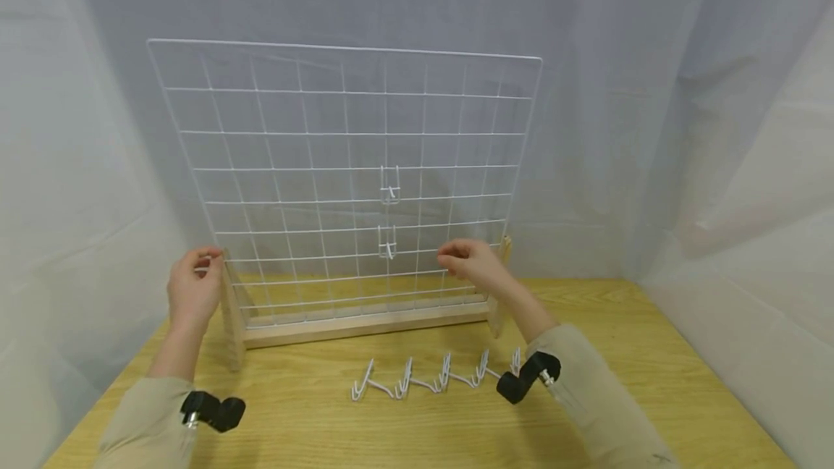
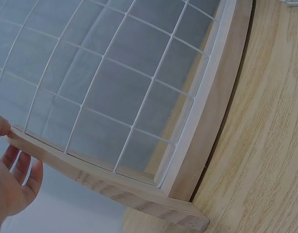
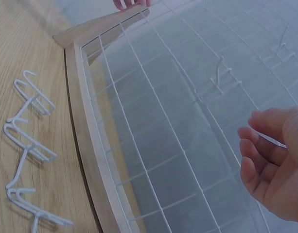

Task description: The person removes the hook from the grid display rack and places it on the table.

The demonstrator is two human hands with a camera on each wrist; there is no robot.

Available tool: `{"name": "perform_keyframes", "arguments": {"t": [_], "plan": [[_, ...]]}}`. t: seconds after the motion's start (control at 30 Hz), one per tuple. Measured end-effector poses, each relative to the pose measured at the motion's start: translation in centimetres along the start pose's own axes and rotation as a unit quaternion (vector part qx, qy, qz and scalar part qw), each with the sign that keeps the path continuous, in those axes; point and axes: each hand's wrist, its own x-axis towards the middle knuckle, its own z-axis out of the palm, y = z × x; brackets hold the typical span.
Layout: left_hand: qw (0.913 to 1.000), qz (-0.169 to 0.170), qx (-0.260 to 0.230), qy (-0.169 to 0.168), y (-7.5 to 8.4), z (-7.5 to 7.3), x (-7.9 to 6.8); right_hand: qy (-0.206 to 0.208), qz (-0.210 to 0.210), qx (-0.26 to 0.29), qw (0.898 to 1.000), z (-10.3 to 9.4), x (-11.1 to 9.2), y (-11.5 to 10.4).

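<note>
Head view takes in the whole wire grid (image 1: 350,168), upright in its wooden base (image 1: 365,326) across mid-frame, with one hook (image 1: 389,195) above another (image 1: 388,250) hung near its middle. Five loose hooks (image 1: 445,373) lie in a row on the surface (image 1: 326,422), lower centre, the rightmost partly behind the right wrist's black mount (image 1: 521,380); right wrist view catches just three, at left, but gives their bent wire close up. Left hand (image 1: 194,292), at left, grips the top of the wooden post (image 2: 93,177); left wrist view adds fingers curled against the post's outer side, at frame left. Right hand (image 1: 478,266), right of centre, is by the grid, fingers loosely bent; right wrist view shows the thumb apart from them, nothing visible held. Whether it touches a wire, can't tell.
</note>
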Motion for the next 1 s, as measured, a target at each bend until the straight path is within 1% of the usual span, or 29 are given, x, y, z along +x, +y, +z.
{"name": "perform_keyframes", "arguments": {"t": [0.17, 0.33, 0.57, 0.77, 1.0], "plan": [[1.0, -0.001, 0.002, -0.004, -0.1, -0.1, 0.0, -0.003, -0.004, 0.013, 1.0, 0.6, 0.6, -0.6], [1.0, -0.002, -0.001, 0.002, 0.0, -0.1, 0.0, -0.001, -0.005, 0.023, 1.0, 1.1, 1.4, -1.2], [1.0, 0.007, 0.0, 0.0, -0.1, -0.1, 0.1, 0.006, -0.036, 0.019, 0.999, 2.0, 2.2, -1.8], [1.0, 0.008, 0.0, -0.003, -0.1, 0.0, 0.2, 0.003, -0.033, 0.029, 0.999, 2.9, 2.9, -2.2], [1.0, 0.003, -0.001, -0.005, -0.1, 0.0, 0.1, 0.0, -0.049, 0.043, 0.998, 3.8, 3.4, -2.5]]}}
